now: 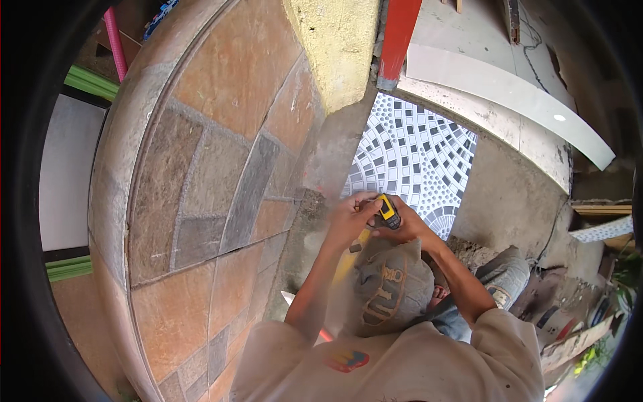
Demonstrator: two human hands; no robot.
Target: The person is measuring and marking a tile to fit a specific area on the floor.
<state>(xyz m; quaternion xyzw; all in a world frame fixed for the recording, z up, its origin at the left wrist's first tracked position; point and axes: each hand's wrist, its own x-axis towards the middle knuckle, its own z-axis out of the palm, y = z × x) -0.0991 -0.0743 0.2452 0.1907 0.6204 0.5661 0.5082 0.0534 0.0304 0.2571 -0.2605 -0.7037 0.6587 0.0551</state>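
A yellow and black tape measure is between my two hands, just over the near edge of a patterned tile. My right hand closes around its right side and underside. On its left, my left hand is closed with the thumb against the case. Below the left hand runs a blurred yellow strip; I cannot make out whether it is the tape's blade. A grey cap fills the space between my forearms and hides what lies under it. The tile has white and grey mosaic arcs.
A low wall clad in brown and grey stone rises close on my left. A yellow rough pillar and a red post stand beyond the tile. At far right lies a curved white strip along a pale ledge. Bare concrete borders the tile.
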